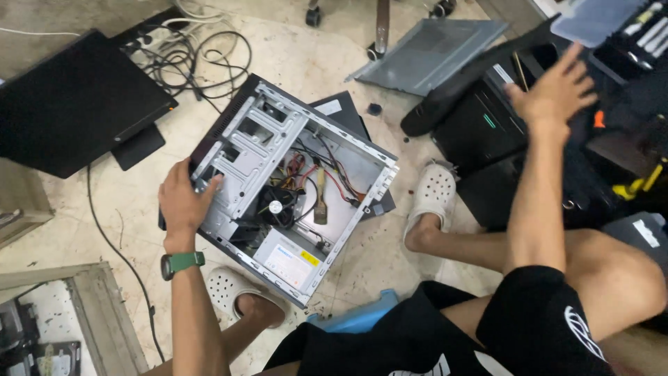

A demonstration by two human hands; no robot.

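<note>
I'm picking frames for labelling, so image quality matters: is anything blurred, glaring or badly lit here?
Head view: the right hand is motion-blurred at the fingers; the left hand on the open computer case is sharp. Lighting is soft and even, with faint shadows on the floor. No strong glare; the dark gear at right loses detail.

Left hand on open computer case; right hand above black boxes.
</note>
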